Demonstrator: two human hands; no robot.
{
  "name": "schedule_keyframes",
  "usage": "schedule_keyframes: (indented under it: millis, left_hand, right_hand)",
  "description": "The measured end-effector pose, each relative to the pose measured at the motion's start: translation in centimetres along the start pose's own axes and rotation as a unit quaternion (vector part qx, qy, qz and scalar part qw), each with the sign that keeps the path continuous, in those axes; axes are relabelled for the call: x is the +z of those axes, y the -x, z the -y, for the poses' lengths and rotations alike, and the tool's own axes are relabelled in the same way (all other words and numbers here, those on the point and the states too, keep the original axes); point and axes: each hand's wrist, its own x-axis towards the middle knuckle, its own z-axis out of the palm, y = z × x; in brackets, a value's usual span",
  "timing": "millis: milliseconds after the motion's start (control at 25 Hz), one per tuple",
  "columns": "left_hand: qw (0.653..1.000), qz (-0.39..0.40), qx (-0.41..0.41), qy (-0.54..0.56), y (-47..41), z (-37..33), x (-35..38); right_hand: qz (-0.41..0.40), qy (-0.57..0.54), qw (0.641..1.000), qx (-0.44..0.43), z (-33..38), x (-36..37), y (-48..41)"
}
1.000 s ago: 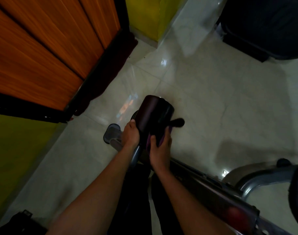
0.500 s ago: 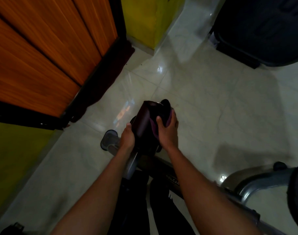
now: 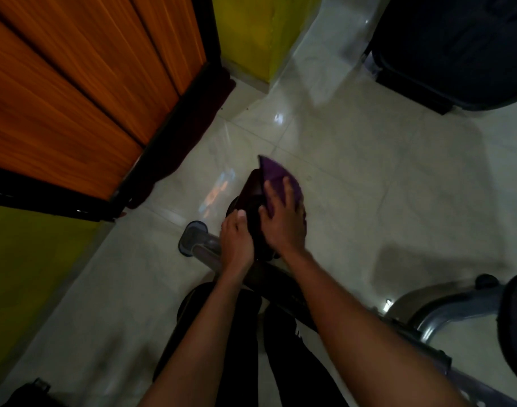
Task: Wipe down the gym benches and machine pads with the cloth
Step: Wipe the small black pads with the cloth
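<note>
A dark cylindrical roller pad (image 3: 253, 188) stands at the end of a grey metal bar (image 3: 206, 248) of a gym machine, low in the middle of the view. My left hand (image 3: 236, 239) grips the pad's near left side. A purple cloth (image 3: 276, 174) lies over the pad's top and right side. My right hand (image 3: 283, 218) presses the cloth against the pad with its fingers spread. The pad's far side and its underside are hidden.
An orange wooden door (image 3: 75, 83) with a dark frame fills the upper left, yellow walls (image 3: 251, 27) beside it. A large dark machine base (image 3: 457, 45) sits at the top right. A grey curved frame (image 3: 445, 306) and a black pad (image 3: 516, 318) are at the right. The floor (image 3: 369, 171) is glossy white tile.
My right hand has slid the cloth up from the pad's near side toward its top and right. The cloth now shows spread out. My left hand stays on the pad's left side.
</note>
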Motion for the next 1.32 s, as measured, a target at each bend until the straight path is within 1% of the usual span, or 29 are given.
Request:
schedule_keyframes:
  millis: [40,120,200,240,320,360,400,480,520,560,600,680,800,880,920,960,1000,1080,1120,1160,1200,1240,1320]
  left_hand:
    - [0.999,0.010,-0.028,0.012,-1.3,0.3,-0.2]
    - [0.993,0.039,-0.103,0.039,-4.0,1.8,-0.1]
    - [0.984,0.055,-0.159,0.057,-5.5,3.0,0.0]
    - [0.983,0.053,-0.170,0.049,-5.4,3.0,-0.1]
    - [0.990,0.025,-0.136,-0.010,-3.1,0.9,-0.5]
    - [0.994,0.010,-0.101,-0.039,-1.5,-0.1,-0.4]
    - [0.996,0.001,-0.067,-0.060,0.0,-0.8,-0.2]
    - [0.997,0.011,-0.018,-0.079,2.5,-1.5,0.1]
    - [0.997,0.018,-0.007,-0.079,3.1,-1.4,0.2]
    - [0.998,0.013,0.001,-0.069,3.3,-1.4,0.1]
    - [0.999,0.009,0.002,-0.053,2.8,-1.3,0.0]
    - [1.000,-0.009,-0.015,-0.021,1.3,-1.1,-0.4]
    - [0.997,0.017,-0.071,0.009,-1.5,-0.7,-1.0]
    - [0.993,0.048,-0.105,0.017,-2.5,0.0,-1.0]
    - [0.993,0.055,-0.101,0.009,-2.7,0.6,-0.9]
    - [0.994,0.051,-0.092,-0.003,-2.3,0.9,-0.9]
    - [0.996,0.043,-0.075,-0.020,-1.7,1.3,-0.8]
    - [0.997,0.032,-0.037,-0.061,0.9,0.7,-0.6]
    - [0.996,0.033,-0.021,-0.076,2.5,0.0,-0.4]
    - [0.996,0.040,-0.009,-0.085,3.6,-0.3,-0.1]
    - [0.996,0.047,-0.002,-0.082,4.8,-0.8,0.2]
    - [0.996,0.044,0.018,-0.078,5.5,-0.7,0.3]
    - [0.997,0.030,0.035,-0.058,5.2,-0.8,0.1]
  right_hand:
    - [-0.013,-0.047,0.998,0.034,-0.5,-0.6,-1.5]
    - [-0.030,-0.170,0.980,0.101,-1.4,-0.7,-2.3]
    - [-0.047,-0.229,0.962,0.144,-1.5,0.9,-0.1]
    - [-0.046,-0.244,0.956,0.154,-1.4,1.8,1.7]
    - [-0.023,-0.254,0.955,0.153,-1.1,3.4,6.0]
    - [-0.003,-0.235,0.964,0.126,-0.9,3.9,7.9]
    - [0.021,-0.200,0.976,0.078,-0.8,4.1,9.4]
    - [0.048,-0.066,0.996,-0.030,-0.7,3.8,9.4]
    - [0.056,-0.006,0.997,-0.059,-0.5,3.1,8.0]
    - [0.056,0.018,0.996,-0.064,-0.4,2.4,6.1]
    - [0.040,0.020,0.997,-0.060,-0.4,1.6,4.0]
    - [0.000,-0.001,0.999,-0.035,-0.8,0.4,0.4]
    - [-0.016,-0.130,0.990,0.061,-1.4,-0.3,-2.1]
    - [-0.032,-0.173,0.979,0.101,-1.2,0.1,-0.8]
    - [-0.033,-0.180,0.978,0.101,-1.2,0.5,0.5]
    - [-0.036,-0.172,0.981,0.082,-1.4,1.1,2.1]
    - [-0.038,-0.146,0.988,0.044,-1.6,1.8,4.0]
    - [-0.008,-0.046,0.998,-0.046,-1.9,2.8,6.8]
    - [0.022,0.008,0.997,-0.072,-1.7,2.9,7.0]
    - [0.050,0.044,0.995,-0.077,-1.3,2.4,6.6]
    - [0.061,0.060,0.994,-0.073,-0.9,1.8,5.7]
    - [0.053,0.060,0.994,-0.072,-0.8,1.2,4.5]
    - [0.006,0.032,0.997,-0.067,-1.1,0.4,1.9]
